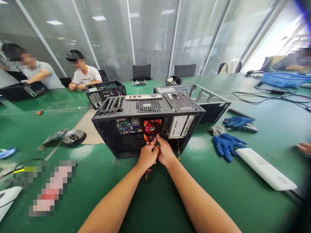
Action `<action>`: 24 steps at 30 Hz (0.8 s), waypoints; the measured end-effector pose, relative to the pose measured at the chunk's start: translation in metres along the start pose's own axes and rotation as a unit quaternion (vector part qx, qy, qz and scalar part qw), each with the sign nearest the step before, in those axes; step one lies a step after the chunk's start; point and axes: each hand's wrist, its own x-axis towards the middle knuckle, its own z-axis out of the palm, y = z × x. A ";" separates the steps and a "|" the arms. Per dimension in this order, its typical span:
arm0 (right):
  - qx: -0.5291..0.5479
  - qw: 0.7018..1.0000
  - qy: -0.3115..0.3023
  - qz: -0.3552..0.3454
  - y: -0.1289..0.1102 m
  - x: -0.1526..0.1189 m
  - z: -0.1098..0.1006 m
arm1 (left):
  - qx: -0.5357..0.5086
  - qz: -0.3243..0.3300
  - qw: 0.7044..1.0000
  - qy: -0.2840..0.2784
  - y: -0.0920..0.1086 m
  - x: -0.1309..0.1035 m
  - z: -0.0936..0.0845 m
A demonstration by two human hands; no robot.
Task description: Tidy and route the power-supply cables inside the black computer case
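Observation:
An open black computer case (pixel 107 136) lies in front of me, its vented rear panel facing up. Inside it show a green motherboard (pixel 128 125), a red CPU fan (pixel 152 128) and a white-labelled power supply (pixel 181 126). My left hand (pixel 148 156) and my right hand (pixel 165 150) meet just below the fan, fingers closed together at the case opening. What they pinch is hidden, though a bundle of coloured power wires (pixel 147 174) hangs beneath them. A yellow and black cable (pixel 178 149) drops from the power supply, right of my hands.
Behind stand another open case (pixel 213 108) and a smaller black case (pixel 107 89). Blue gloves (pixel 225 145) and a white power strip (pixel 264 168) lie right. A CPU cooler (pixel 74 137) sits left. People (pixel 85 76) work across the green table (pixel 97 187); a blue basket (pixel 284 79) stands far right.

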 end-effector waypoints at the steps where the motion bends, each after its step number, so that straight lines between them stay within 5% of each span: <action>1: 0.001 1.000 0.000 -0.001 0.000 0.000 0.000 | 0.000 -0.001 1.000 -0.001 0.000 0.000 0.000; 9: 0.000 1.000 0.008 -0.005 0.001 0.000 0.001 | 0.004 0.001 1.000 0.010 0.003 0.000 -0.002; 18: -0.023 0.999 0.017 0.016 -0.003 -0.001 0.001 | -0.101 -0.031 0.994 -0.041 -0.003 0.003 0.001; 24: -0.025 1.000 0.005 0.004 -0.004 -0.001 0.001 | -0.076 -0.019 0.997 -0.017 -0.001 0.002 -0.003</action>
